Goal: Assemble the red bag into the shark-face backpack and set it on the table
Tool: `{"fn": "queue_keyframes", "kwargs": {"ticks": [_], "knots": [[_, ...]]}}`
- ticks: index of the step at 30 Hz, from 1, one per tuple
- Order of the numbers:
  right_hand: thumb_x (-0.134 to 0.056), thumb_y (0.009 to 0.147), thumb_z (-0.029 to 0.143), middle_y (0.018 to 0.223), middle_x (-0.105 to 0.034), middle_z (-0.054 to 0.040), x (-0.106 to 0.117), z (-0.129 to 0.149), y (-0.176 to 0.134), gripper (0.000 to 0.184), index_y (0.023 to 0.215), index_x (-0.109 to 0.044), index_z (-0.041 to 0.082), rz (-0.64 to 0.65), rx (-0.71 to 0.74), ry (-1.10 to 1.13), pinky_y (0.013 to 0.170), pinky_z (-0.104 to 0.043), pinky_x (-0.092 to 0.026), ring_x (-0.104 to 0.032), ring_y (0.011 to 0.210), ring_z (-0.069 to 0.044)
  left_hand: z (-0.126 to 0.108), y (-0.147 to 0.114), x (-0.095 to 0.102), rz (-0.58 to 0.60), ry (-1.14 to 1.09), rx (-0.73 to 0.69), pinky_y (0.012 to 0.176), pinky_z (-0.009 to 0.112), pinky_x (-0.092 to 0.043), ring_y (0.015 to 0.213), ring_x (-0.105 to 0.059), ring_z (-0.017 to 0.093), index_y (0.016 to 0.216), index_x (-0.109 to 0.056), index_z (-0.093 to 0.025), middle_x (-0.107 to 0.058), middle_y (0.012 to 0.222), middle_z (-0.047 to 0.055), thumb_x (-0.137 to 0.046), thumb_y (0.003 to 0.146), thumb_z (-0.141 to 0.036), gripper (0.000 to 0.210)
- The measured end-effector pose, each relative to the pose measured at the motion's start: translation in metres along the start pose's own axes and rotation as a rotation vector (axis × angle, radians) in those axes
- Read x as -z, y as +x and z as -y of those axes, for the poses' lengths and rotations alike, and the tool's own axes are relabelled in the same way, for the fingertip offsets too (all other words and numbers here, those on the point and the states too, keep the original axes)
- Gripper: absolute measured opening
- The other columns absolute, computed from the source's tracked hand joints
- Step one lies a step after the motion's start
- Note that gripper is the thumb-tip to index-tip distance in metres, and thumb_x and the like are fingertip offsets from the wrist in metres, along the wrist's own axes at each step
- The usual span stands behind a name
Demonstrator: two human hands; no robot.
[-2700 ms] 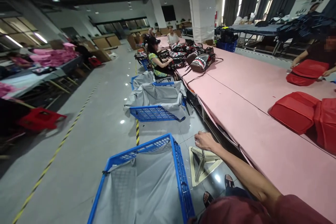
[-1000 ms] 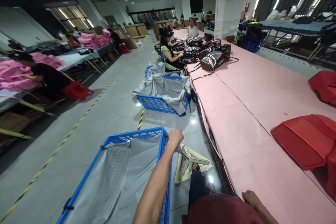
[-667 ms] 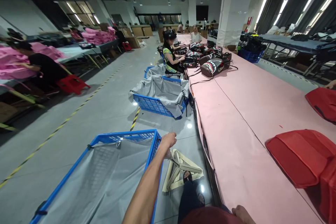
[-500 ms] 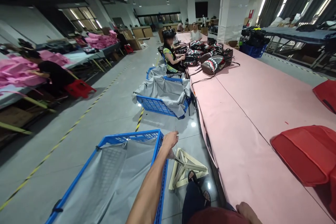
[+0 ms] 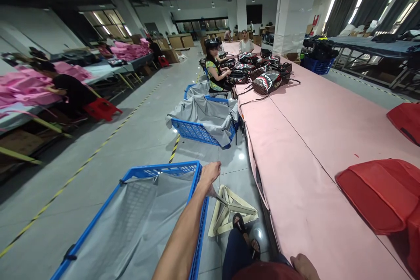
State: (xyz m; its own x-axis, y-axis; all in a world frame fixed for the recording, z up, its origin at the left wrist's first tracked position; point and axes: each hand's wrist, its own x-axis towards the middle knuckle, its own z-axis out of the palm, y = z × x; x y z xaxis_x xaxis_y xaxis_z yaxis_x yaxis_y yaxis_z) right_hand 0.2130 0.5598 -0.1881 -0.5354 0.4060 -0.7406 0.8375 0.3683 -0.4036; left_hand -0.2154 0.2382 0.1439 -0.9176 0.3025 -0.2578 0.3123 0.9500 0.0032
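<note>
Far off to the left of our left hand, a person in black sits by a red stool at a surface stacked with pink fabric. Below and left of that hand is the blue crate lined with grey cloth; our forearm runs along its right rim. Our left hand sits at the crate's far right corner, fingers curled down onto the rim; it hides whether they grip the rim or the liner, so we cannot tell. Ahead of the hand, a second blue crate with a grey liner draped over its rim. Just right of and below the hand, a pale wooden stool frame lies tipped on the floor, our sandalled foot touching it. Further ahead, a seated person in a cap works next to shark-print backpacks on the pink surface. Our right hand rests near the surface's near edge, only knuckles visible, so grip state is unclear. Well right of it, red bags lie flat on the surface.
</note>
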Motion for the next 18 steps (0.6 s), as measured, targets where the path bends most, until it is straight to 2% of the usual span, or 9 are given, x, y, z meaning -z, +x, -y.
{"fn": "queue_keyframes", "kwargs": {"ticks": [3,7,18], "knots": [[-0.045,0.065,0.056,0.089,-0.076,-0.0164,0.001,-0.004,0.0,0.024,0.052,-0.046,0.036,0.019,0.005,0.026,0.103,-0.053,-0.055,-0.075,0.108,-0.045,0.0,-0.001,0.001,-0.003,0.002,-0.009,0.093,0.04,-0.056,0.122,-0.076,0.037,0.129,-0.078,-0.02,-0.08,0.126,0.02,-0.041,0.107,-0.023,0.043],[-0.044,0.067,0.058,0.089,-0.076,-0.0161,0.0,-0.008,0.0,0.026,0.054,-0.046,0.036,0.021,0.007,0.034,0.104,-0.053,-0.054,-0.075,0.106,-0.044,0.0,0.0,-0.001,-0.002,-0.001,-0.024,0.092,0.041,-0.056,0.121,-0.076,0.038,0.126,-0.079,-0.022,-0.081,0.123,0.02,-0.042,0.106,-0.023,0.042],[-0.046,0.075,0.053,0.083,-0.072,-0.0145,-0.003,-0.01,-0.002,0.028,0.054,-0.047,0.034,-0.041,0.012,0.013,0.098,-0.051,-0.058,-0.077,0.1,-0.042,0.005,0.009,-0.006,0.018,-0.016,-0.033,0.095,0.042,-0.056,0.125,-0.075,0.038,0.133,-0.078,-0.021,-0.08,0.13,0.019,-0.044,0.106,-0.026,0.044]]}}
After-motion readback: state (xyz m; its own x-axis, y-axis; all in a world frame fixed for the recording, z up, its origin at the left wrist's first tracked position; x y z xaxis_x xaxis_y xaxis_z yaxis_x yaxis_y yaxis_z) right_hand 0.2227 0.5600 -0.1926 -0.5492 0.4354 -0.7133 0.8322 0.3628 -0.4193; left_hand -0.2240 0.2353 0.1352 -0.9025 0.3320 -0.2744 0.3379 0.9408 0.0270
